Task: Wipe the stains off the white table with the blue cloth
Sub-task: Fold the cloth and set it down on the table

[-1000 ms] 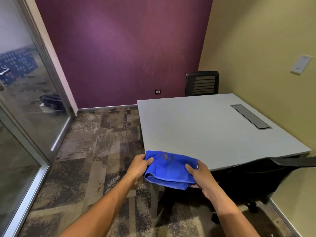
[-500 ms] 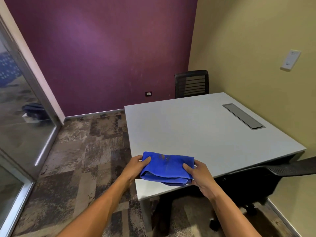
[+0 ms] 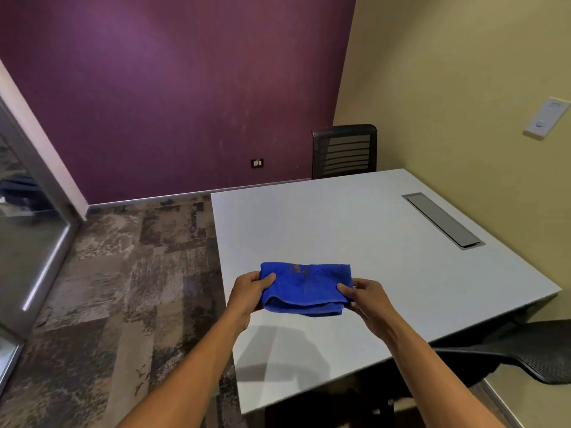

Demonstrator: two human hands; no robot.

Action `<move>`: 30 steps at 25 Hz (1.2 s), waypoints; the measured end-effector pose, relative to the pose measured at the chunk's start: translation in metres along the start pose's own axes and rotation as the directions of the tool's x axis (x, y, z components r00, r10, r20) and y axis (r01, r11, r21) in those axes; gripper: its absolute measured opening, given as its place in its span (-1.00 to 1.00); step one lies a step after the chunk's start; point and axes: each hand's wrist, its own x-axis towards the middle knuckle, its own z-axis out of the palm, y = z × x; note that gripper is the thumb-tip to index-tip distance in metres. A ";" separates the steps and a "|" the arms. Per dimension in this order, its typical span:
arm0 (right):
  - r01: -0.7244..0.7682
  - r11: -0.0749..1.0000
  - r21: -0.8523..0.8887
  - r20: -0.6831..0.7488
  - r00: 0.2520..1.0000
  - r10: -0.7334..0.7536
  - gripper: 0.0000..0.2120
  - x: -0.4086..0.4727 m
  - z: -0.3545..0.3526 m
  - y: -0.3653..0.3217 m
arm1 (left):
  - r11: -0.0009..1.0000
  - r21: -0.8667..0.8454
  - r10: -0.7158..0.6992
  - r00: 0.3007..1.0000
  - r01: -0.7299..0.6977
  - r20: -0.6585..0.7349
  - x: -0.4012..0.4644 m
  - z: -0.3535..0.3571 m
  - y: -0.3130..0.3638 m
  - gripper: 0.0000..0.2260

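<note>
Both hands — left hand (image 3: 251, 290) and right hand (image 3: 366, 299) — pinch the folded blue terry cloth (image 3: 304, 287) in their fingers, above the white square counter (image 3: 355, 242). Lay it flat and press evenly — no stains show clearly.

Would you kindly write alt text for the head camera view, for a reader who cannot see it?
Two bare hands, left hand and right hand, hold a folded blue cloth by its ends above a white table. A black chair stands behind the table, against a purple wall.

near chair (image 3: 525, 356): cut off right | table (image 3: 340, 230) stains: indiscernible
</note>
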 end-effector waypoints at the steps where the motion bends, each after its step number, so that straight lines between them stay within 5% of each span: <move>1: -0.006 1.000 0.008 -0.011 1.000 0.006 -0.91 0.009 0.003 -0.002 | 1.000 -0.022 -0.002 0.999 0.001 -0.043 0.006 0.002 0.001 -0.86; 8: 0.029 0.999 0.039 -0.045 0.999 -0.028 -0.88 0.063 0.000 -0.014 | 0.996 -0.083 -0.004 0.968 -0.018 -0.253 0.041 0.030 0.013 -0.70; 13: 0.026 0.995 0.095 0.011 1.000 -0.027 -0.69 0.094 -0.018 -0.030 | 0.990 0.119 0.125 0.887 -0.080 -0.445 0.060 0.060 0.023 -0.85; 23: 0.334 0.924 -0.187 0.107 0.942 -0.319 -0.82 0.142 -0.044 -0.067 | 0.960 0.166 0.280 0.790 -0.226 -0.545 0.077 0.112 0.060 -0.82; 26: 0.342 0.927 -0.152 0.140 0.936 -0.322 -0.79 0.157 -0.047 -0.073 | 0.965 0.186 0.255 0.827 -0.185 -0.501 0.082 0.114 0.062 -0.83; 30: 0.327 0.925 -0.193 0.316 0.913 -0.257 -0.68 0.175 -0.047 -0.076 | 0.938 0.329 0.232 0.902 -0.108 -0.364 0.088 0.115 0.075 -0.50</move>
